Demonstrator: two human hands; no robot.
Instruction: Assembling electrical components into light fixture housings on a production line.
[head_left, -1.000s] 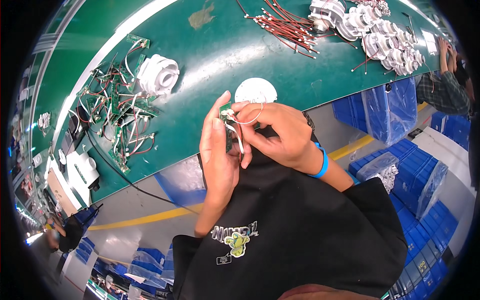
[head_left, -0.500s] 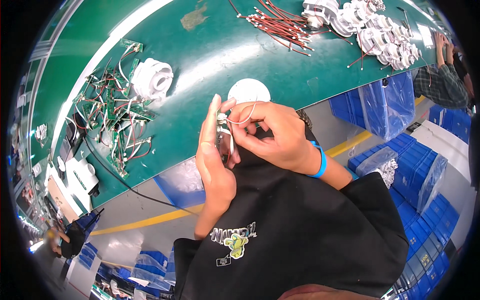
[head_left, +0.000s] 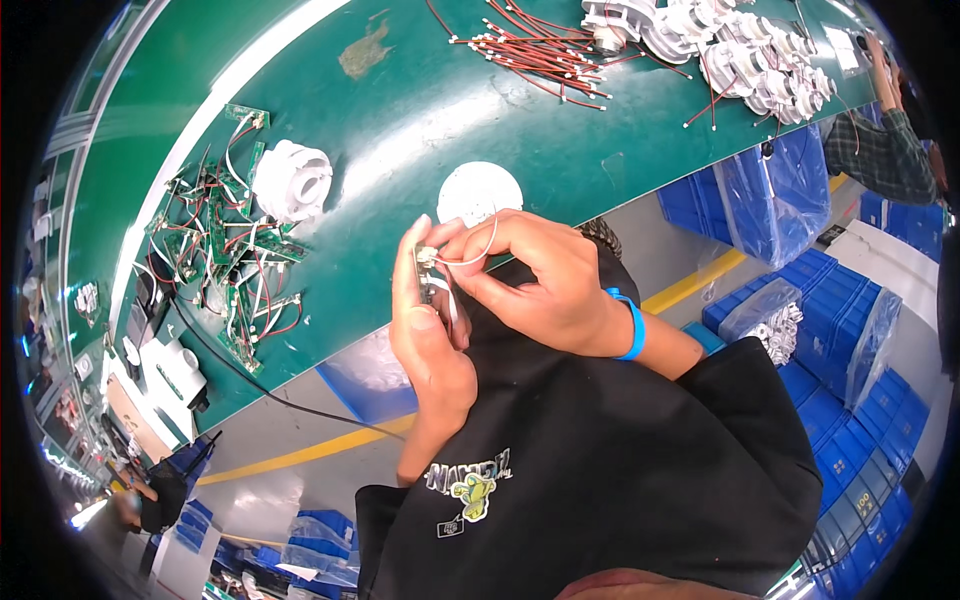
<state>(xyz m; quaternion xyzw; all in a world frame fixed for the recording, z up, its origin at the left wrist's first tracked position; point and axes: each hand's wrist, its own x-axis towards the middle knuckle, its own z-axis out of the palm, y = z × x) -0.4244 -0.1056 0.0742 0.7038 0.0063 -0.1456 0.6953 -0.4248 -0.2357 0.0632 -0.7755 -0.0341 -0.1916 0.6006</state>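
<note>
- Looking down, I see a long green workbench (head_left: pixel 400 130) running from the lower left up to the upper right, with a pale grey floor and a yellow floor line (head_left: pixel 300 455) below its near edge.
- Far left on the bench lies a tangled heap of small green circuit boards (head_left: pixel 225 260) with red and white wires, and a black cable (head_left: pixel 270 390) trails off the bench edge beneath them.
- Just beside that heap stands a white ribbed plastic housing (head_left: pixel 292 180).
- Near the bench's front edge, just above my hands, rests a flat white disc (head_left: pixel 478 190).
- Further right a loose bundle of red wires (head_left: pixel 540 55) is spread out, and beyond it a cluster of white round housings (head_left: pixel 740 45) sits in a row.
- At the far right another person's plaid sleeve (head_left: pixel 870 160) reaches toward the bench, and blue crates (head_left: pixel 850 330), some wrapped in clear plastic, are stacked on the floor.
- My left hand (head_left: pixel 425 320) is upright, fingers straight and closed together with the thumb pressed in, clamping a small component (head_left: pixel 432 275) in front of my chest, just off the bench edge.
- That component is small, greenish with white parts; most of it is hidden by my fingers, so I cannot tell its full shape.
- A thin white wire (head_left: pixel 478 250) loops from its top.
- My right hand (head_left: pixel 545 285), wearing a blue wristband (head_left: pixel 632 322), is curled, thumb and forefinger pinched on that wire beside the component.
</note>
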